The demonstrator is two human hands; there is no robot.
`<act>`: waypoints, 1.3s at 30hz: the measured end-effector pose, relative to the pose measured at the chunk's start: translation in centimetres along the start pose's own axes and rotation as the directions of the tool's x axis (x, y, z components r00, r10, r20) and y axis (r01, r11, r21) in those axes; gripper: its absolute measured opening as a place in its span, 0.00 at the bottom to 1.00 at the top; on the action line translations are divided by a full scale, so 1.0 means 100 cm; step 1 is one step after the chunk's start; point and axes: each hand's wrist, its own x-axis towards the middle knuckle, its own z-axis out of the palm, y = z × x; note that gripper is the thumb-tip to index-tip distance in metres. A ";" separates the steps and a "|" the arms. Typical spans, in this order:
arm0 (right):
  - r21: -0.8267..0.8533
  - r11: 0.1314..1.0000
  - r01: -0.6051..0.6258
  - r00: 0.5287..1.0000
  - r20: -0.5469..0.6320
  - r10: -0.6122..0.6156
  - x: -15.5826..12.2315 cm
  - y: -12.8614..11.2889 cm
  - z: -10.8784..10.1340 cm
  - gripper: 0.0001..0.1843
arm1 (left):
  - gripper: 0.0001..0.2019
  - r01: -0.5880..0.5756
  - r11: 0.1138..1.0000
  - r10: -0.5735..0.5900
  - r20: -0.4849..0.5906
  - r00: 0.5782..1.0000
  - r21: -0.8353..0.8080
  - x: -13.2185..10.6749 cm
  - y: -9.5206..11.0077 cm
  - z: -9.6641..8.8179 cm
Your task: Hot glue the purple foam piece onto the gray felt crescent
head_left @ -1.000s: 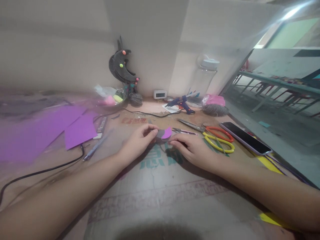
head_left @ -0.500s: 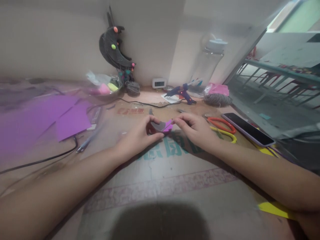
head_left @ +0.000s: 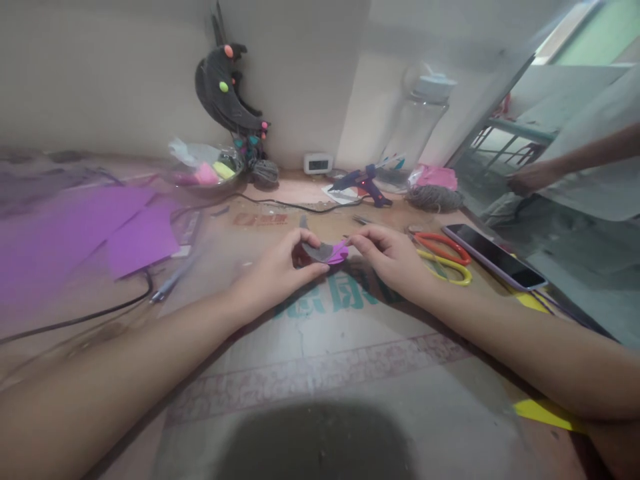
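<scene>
My left hand (head_left: 280,267) is closed in a pinch on a small craft piece (head_left: 325,252) made of a grey part and a purple part. It holds the piece just above the cardboard-covered table (head_left: 320,347). My right hand (head_left: 390,257) pinches the purple edge of the same piece from the right. Both hands meet at the middle of the table.
Orange and yellow scissors (head_left: 443,257) and a phone (head_left: 493,263) lie right of my hands. A blue glue gun (head_left: 363,181), a small clock (head_left: 318,163), a clear jar (head_left: 417,127), purple sheets (head_left: 120,233), a cable and a black crescent ornament (head_left: 223,87) are around. Another person's arm (head_left: 560,167) shows at the right.
My right hand rose from the table and took hold of the purple edge of the piece. Another person's arm has come into view at the right.
</scene>
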 end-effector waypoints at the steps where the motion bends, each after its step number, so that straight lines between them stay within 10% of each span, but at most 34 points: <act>1: 0.002 1.000 -0.009 1.000 -0.005 0.009 0.000 0.001 0.000 0.12 | 0.16 0.000 1.000 0.000 -0.001 1.000 0.001 0.000 0.001 0.000; 17: 0.114 0.992 -0.048 0.997 0.074 0.040 0.000 0.006 0.001 0.11 | 0.23 -0.011 1.000 0.007 0.136 0.991 0.029 -0.005 0.002 -0.004; 24: 0.070 0.995 0.075 0.997 0.013 -0.076 0.002 0.008 0.001 0.11 | 0.18 -0.001 1.000 0.000 -0.118 0.993 -0.010 0.001 -0.004 -0.005; 39: -0.064 0.997 0.044 0.983 0.179 -0.032 -0.004 0.001 0.001 0.10 | 0.19 -0.085 0.994 0.078 -0.092 0.993 -0.070 -0.003 0.004 -0.006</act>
